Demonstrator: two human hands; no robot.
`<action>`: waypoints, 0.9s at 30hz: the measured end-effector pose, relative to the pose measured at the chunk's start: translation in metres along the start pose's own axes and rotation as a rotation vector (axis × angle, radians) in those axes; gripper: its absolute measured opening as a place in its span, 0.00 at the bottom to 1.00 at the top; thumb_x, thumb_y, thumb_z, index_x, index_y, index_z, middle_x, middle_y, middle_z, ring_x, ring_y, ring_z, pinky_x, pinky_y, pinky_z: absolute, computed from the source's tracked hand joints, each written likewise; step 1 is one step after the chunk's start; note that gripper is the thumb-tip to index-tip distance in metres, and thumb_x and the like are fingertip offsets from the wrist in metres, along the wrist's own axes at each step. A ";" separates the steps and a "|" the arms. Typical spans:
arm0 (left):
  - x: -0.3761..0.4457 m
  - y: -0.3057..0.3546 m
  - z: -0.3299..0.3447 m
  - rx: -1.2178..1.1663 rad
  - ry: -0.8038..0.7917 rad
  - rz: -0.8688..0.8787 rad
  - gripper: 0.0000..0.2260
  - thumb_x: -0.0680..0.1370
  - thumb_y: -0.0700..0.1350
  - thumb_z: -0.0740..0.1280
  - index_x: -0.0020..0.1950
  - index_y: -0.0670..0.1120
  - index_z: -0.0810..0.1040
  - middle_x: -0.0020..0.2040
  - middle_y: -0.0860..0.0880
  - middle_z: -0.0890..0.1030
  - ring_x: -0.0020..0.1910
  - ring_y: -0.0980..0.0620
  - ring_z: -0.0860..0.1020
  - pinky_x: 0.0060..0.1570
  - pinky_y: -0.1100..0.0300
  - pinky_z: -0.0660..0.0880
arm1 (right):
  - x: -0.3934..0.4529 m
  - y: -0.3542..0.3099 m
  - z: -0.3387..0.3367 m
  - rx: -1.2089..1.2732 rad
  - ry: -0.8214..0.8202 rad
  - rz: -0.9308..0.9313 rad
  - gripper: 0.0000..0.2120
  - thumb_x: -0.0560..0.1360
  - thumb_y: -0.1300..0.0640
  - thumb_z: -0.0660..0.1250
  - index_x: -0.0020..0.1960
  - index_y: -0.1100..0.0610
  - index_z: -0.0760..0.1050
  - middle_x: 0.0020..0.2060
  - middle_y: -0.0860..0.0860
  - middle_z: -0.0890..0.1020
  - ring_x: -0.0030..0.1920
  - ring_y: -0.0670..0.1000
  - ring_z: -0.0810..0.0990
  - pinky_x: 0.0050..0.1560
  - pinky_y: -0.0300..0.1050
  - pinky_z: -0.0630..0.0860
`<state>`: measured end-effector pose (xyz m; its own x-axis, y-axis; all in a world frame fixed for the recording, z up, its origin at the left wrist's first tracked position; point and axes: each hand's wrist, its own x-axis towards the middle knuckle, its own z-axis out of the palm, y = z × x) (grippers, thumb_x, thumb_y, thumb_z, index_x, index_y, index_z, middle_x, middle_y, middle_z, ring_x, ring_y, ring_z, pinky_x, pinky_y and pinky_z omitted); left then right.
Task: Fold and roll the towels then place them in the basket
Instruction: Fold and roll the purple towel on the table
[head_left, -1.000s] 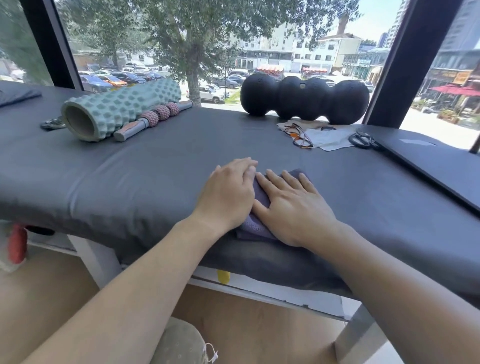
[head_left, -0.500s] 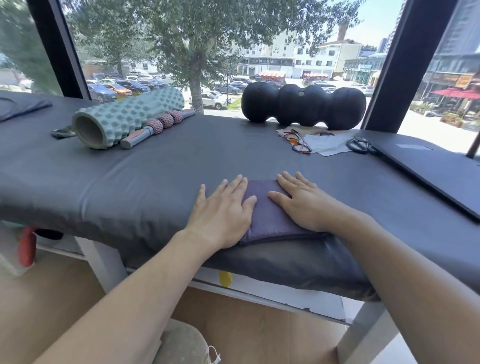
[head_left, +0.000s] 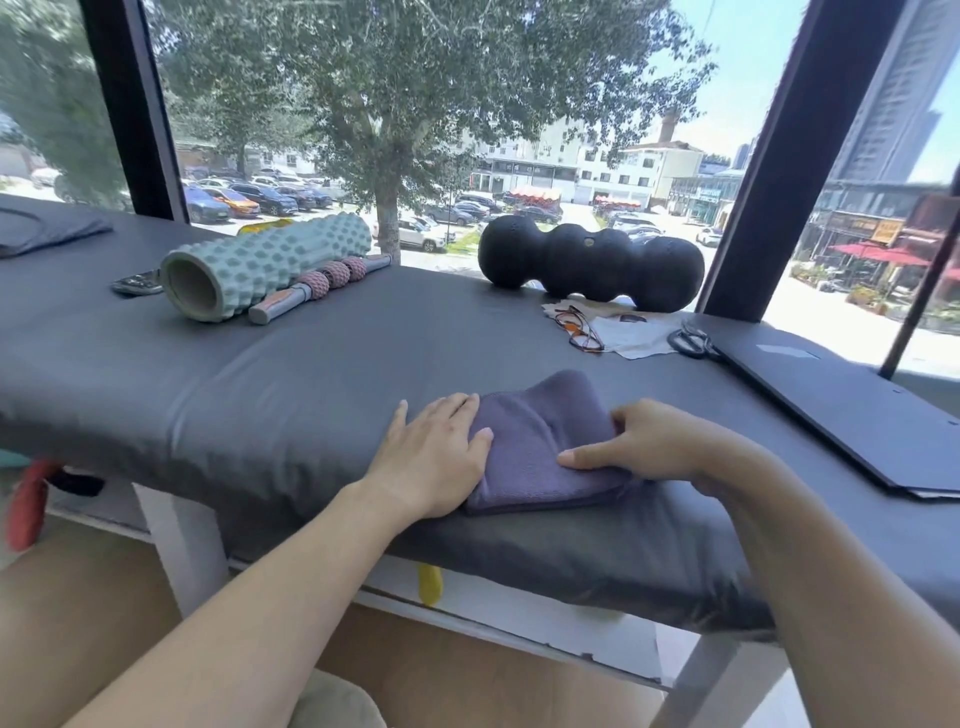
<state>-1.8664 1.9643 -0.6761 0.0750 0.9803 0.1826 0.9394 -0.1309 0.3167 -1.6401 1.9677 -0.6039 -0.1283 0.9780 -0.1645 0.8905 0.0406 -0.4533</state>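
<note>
Towel folded flat, right hand now taking hold of its edge.

Half a second ago both palms lay flat, smoothing the purple towel (head_left: 535, 447); now the right hand (head_left: 654, 447) has curled, thumb on top and fingers tucked at the towel's 3 o'clock edge, gripping it. The left hand (head_left: 431, 457) rests with fingers straight at 9 o'clock, pinning the cloth on the grey padded table (head_left: 260, 395). I'd judge rolling comes next. No basket is in view.

Gray padded table (head_left: 260, 405). On it: folded purple towel (head_left: 535, 441), ribbed green foam roller (head_left: 260, 270), massage stick (head_left: 322, 288) beside it, black peanut roller (head_left: 592, 262), glasses (head_left: 576, 330), white cloth (head_left: 636, 338), scissors (head_left: 691, 343), black folder (head_left: 852, 410).
</note>
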 end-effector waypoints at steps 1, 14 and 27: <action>-0.001 0.000 -0.002 -0.015 0.009 -0.002 0.26 0.84 0.56 0.50 0.81 0.49 0.57 0.80 0.53 0.60 0.79 0.53 0.58 0.79 0.45 0.47 | 0.000 0.000 0.000 0.076 0.013 -0.023 0.21 0.66 0.40 0.79 0.47 0.54 0.79 0.44 0.51 0.84 0.47 0.53 0.83 0.50 0.51 0.81; -0.021 0.004 -0.045 -1.050 -0.067 0.073 0.19 0.75 0.56 0.73 0.63 0.52 0.81 0.60 0.56 0.84 0.62 0.56 0.80 0.65 0.54 0.73 | -0.001 -0.007 -0.010 1.245 0.005 -0.342 0.20 0.76 0.66 0.70 0.68 0.59 0.75 0.63 0.62 0.81 0.59 0.62 0.82 0.61 0.58 0.77; -0.012 -0.013 -0.036 -1.291 0.026 -0.092 0.09 0.81 0.40 0.67 0.61 0.45 0.81 0.56 0.50 0.86 0.56 0.53 0.84 0.57 0.58 0.79 | 0.024 -0.004 0.022 0.971 -0.241 -0.219 0.18 0.76 0.63 0.72 0.66 0.57 0.79 0.60 0.55 0.84 0.62 0.58 0.82 0.67 0.58 0.75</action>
<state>-1.8922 1.9486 -0.6487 0.0077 0.9921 0.1251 -0.0602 -0.1244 0.9904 -1.6563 1.9869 -0.6255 -0.4253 0.8976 -0.1159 0.1127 -0.0745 -0.9908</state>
